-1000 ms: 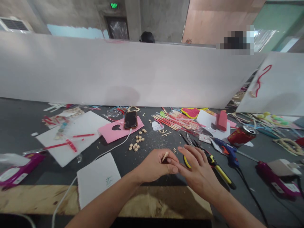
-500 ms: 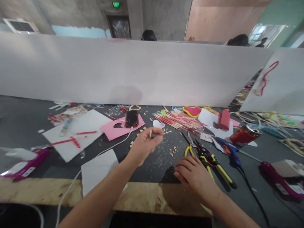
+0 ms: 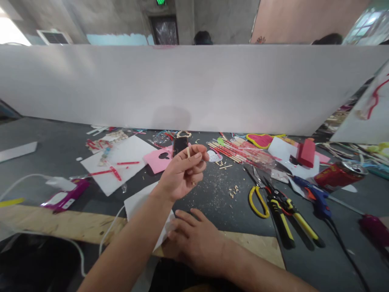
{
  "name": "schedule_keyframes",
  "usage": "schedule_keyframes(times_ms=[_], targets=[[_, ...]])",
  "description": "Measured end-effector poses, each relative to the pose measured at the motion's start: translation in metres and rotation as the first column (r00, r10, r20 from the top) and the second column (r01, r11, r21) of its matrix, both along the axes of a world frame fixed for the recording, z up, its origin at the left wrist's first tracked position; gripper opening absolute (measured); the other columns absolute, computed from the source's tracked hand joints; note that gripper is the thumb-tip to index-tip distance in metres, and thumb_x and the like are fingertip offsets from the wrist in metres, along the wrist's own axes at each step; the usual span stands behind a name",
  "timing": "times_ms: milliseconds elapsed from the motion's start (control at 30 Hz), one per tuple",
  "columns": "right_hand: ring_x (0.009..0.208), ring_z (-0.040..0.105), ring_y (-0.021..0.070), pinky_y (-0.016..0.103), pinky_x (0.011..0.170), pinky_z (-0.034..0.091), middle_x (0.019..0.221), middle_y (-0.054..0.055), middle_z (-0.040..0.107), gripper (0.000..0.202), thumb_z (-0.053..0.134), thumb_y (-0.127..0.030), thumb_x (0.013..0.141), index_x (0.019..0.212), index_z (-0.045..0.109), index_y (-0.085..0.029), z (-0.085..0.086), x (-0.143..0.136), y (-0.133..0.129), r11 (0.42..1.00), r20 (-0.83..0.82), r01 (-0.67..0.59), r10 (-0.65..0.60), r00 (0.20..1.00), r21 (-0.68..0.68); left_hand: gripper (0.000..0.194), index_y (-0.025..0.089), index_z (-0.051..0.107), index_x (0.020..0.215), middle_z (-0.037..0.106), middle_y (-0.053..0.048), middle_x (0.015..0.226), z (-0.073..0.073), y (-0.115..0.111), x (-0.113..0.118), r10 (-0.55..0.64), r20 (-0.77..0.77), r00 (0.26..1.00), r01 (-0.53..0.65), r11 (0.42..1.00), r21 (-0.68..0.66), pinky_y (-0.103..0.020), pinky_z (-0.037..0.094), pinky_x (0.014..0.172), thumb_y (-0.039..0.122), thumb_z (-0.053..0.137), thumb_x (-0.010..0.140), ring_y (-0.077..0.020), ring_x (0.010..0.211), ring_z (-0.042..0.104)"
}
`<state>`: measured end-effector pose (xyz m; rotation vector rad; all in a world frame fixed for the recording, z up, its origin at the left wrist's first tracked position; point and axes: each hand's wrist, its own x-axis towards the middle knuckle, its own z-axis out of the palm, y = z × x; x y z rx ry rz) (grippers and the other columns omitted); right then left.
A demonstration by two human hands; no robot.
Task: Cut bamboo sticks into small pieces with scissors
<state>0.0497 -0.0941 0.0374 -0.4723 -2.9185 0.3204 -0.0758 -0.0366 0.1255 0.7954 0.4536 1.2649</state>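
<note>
My left hand [image 3: 185, 170] is raised over the dark table, its fingers closed on a short wooden stick [image 3: 188, 152]. Below it, my right hand [image 3: 200, 243] holds nothing; its fingers are apart at the edge of a white sheet [image 3: 141, 205]. To the right lie yellow-handled scissors [image 3: 259, 202] and yellow-and-black pliers [image 3: 281, 215]. Small cut wood pieces [image 3: 233, 191] and crumbs are scattered between the hands and the scissors. Behind my left hand a phone [image 3: 180, 145] rests on pink paper [image 3: 156, 161] with a dark cutout, partly hidden by the hand.
A bundle of wooden sticks [image 3: 227, 152] in red-marked plastic lies farther back. At right are a blue glue gun [image 3: 319, 198], a red can [image 3: 338, 176] and a red block [image 3: 306, 152]. A purple power strip [image 3: 73, 196] lies left. A white partition [image 3: 194, 85] stands behind.
My right hand has moved left, away from the scissors and pliers, to the white sheet's edge. My left hand still grips the stick and has turned slightly. The view has shifted left.
</note>
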Motion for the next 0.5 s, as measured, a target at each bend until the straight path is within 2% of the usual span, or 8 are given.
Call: schedule_keyframes(times_ms=[33,100,167,267,333,367,433,500], targets=[[0.124,0.027,0.0199,0.04,0.098,0.026,0.127,0.002,0.047,0.04,0.04,-0.038,0.083,0.12,0.044,-0.024,0.001,0.006,0.007,1.0,0.0,0.024,-0.024,1.0,0.018,0.011,0.016,0.056,0.085,0.05,0.001,0.075,-0.002,-0.002,-0.006,0.015,-0.057,0.998,-0.015,1.0,-0.003,-0.012,0.016,0.036,0.018,0.058,0.074,-0.0003,0.045,0.023],[0.118,0.035,0.018,0.035,0.095,0.03,0.12,0.0,0.052,0.031,0.043,-0.03,0.082,0.112,0.051,-0.028,0.007,0.031,0.03,0.977,0.004,0.204,-0.205,0.979,0.065,0.011,0.015,0.056,0.086,0.052,0.0,0.077,-0.007,-0.005,-0.019,0.016,-0.211,0.977,-0.02,1.0,-0.014,-0.013,0.018,0.038,0.018,0.058,0.076,0.0001,0.045,0.024],[0.108,0.044,0.0168,0.033,0.091,0.034,0.112,0.001,0.057,0.027,0.043,-0.027,0.083,0.106,0.055,-0.027,0.015,0.065,0.061,0.896,0.029,0.428,-0.434,0.9,0.115,0.013,0.015,0.056,0.088,0.053,-0.001,0.077,-0.015,-0.01,-0.034,0.003,-0.361,0.933,-0.024,0.998,-0.053,-0.014,0.018,0.038,0.021,0.058,0.076,-0.0004,0.045,0.025],[0.097,0.051,0.0197,0.038,0.086,0.038,0.1,0.01,0.06,0.027,0.037,-0.021,0.085,0.103,0.057,-0.016,0.021,0.117,0.111,0.752,0.024,0.639,-0.65,0.76,0.162,0.019,0.016,0.055,0.093,0.052,-0.002,0.08,-0.029,-0.013,-0.047,0.023,-0.46,0.888,-0.083,0.99,-0.111,-0.015,0.02,0.039,0.023,0.059,0.075,-0.0017,0.048,0.03],[0.09,0.054,0.0182,0.036,0.081,0.042,0.095,0.01,0.06,0.025,0.037,-0.023,0.086,0.098,0.058,-0.015,0.018,0.139,0.137,0.67,0.05,0.722,-0.738,0.673,0.173,0.025,0.017,0.054,0.098,0.052,-0.003,0.088,-0.038,-0.011,-0.047,0.034,-0.497,0.867,-0.112,0.985,-0.129,-0.015,0.023,0.041,0.022,0.06,0.074,-0.0024,0.052,0.033],[0.087,0.055,0.0167,0.035,0.078,0.044,0.094,0.009,0.06,0.024,0.039,-0.025,0.086,0.097,0.058,-0.016,0.015,0.145,0.146,0.646,0.075,0.743,-0.761,0.644,0.173,0.027,0.018,0.054,0.099,0.052,-0.004,0.092,-0.043,-0.008,-0.044,0.02,-0.514,0.857,-0.112,0.983,-0.148,-0.016,0.024,0.042,0.021,0.06,0.073,-0.0024,0.053,0.034],[0.089,0.055,0.0149,0.036,0.077,0.046,0.105,0.006,0.055,0.028,0.046,-0.034,0.084,0.105,0.052,-0.017,0.007,0.148,0.158,0.618,0.116,0.766,-0.786,0.608,0.178,0.03,0.018,0.054,0.101,0.051,-0.005,0.098,-0.05,-0.001,-0.036,-0.038,-0.524,0.851,-0.075,0.978,-0.193,-0.016,0.027,0.044,0.021,0.062,0.071,-0.0028,0.056,0.037],[0.092,0.054,0.0157,0.037,0.078,0.046,0.111,0.006,0.053,0.031,0.047,-0.035,0.083,0.109,0.05,-0.018,-0.001,0.144,0.164,0.609,0.145,0.771,-0.793,0.592,0.186,0.03,0.016,0.054,0.1,0.051,-0.005,0.096,-0.056,0.008,-0.027,-0.105,-0.475,0.874,-0.008,0.973,-0.229,-0.016,0.026,0.045,0.02,0.062,0.071,-0.0023,0.055,0.036]])
